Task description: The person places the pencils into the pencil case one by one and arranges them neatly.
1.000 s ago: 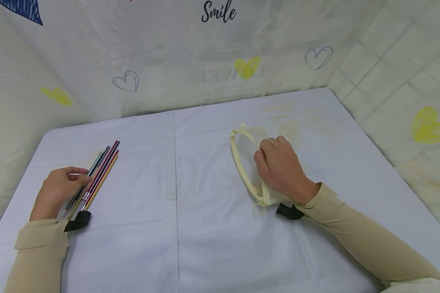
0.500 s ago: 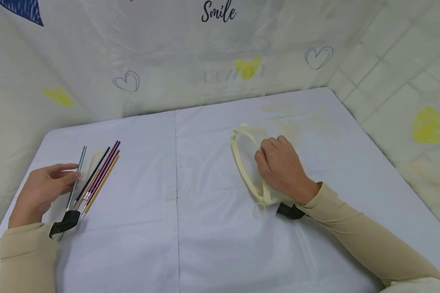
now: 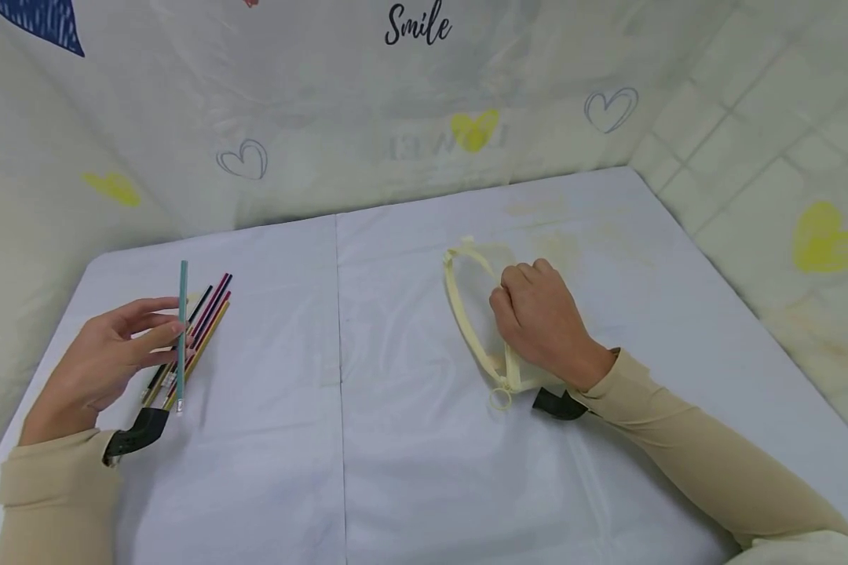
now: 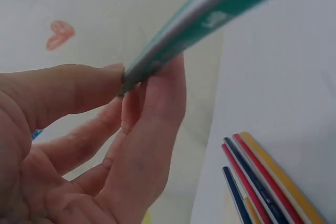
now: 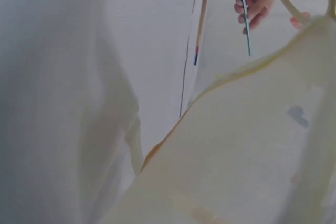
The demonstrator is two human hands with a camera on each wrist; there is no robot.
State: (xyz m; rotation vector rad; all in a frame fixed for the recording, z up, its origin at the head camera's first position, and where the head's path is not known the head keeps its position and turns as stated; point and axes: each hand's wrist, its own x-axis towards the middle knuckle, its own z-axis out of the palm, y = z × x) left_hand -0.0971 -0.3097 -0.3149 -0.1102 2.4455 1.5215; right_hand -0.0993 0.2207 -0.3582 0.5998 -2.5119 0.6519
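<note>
My left hand pinches a teal pencil between thumb and fingers, holding it nearly upright over several other pencils. Its eraser end points down in the head view. Close up in the left wrist view, the pencil slants across the fingertips. My right hand has its fingers curled on the edge of a see-through zip pouch with pale yellow zipper tape. The pouch's mouth gapes, and its clear side fills much of the right wrist view.
Red, dark blue and yellow pencils lie side by side on the white-covered table. A ring pull hangs at the pouch's near corner. Behind the table stands a pale curtain with hearts and lettering.
My left hand has drawn the teal pencil leftward out of the bunch, then raised it and brought it back right, more upright. My right hand and the pouch have stayed put.
</note>
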